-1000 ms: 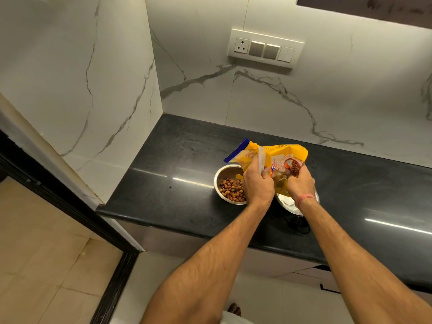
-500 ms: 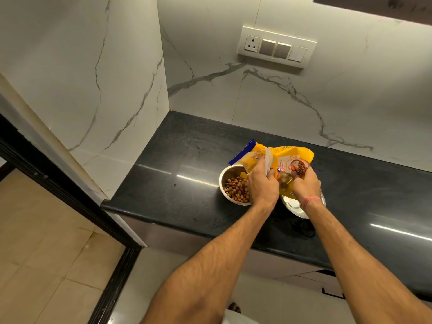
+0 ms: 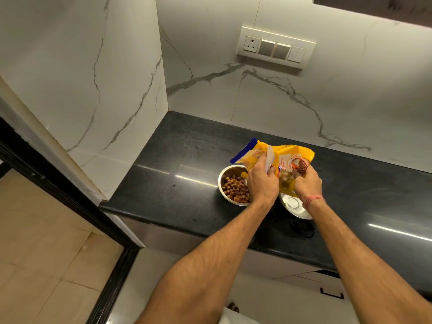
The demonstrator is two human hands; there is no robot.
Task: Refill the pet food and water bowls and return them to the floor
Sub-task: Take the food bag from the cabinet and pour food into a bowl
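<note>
Bag (image 3: 284, 153) betw. both hands' fingers (image 3: 271, 170)

home kitchen: black stone counter (image 3: 177, 183), marble backsplash (image 3: 257, 97), switch panel (image 3: 275, 47).

Warm, dim light streaked glare along the black countertop (image 3: 385, 206); wide-angle bending curved the edges, focus sharp.

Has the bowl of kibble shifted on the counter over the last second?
No. The kibble bowl sits the same way beside the empty bowl and the counter's front edge; only the camera moved.
</note>
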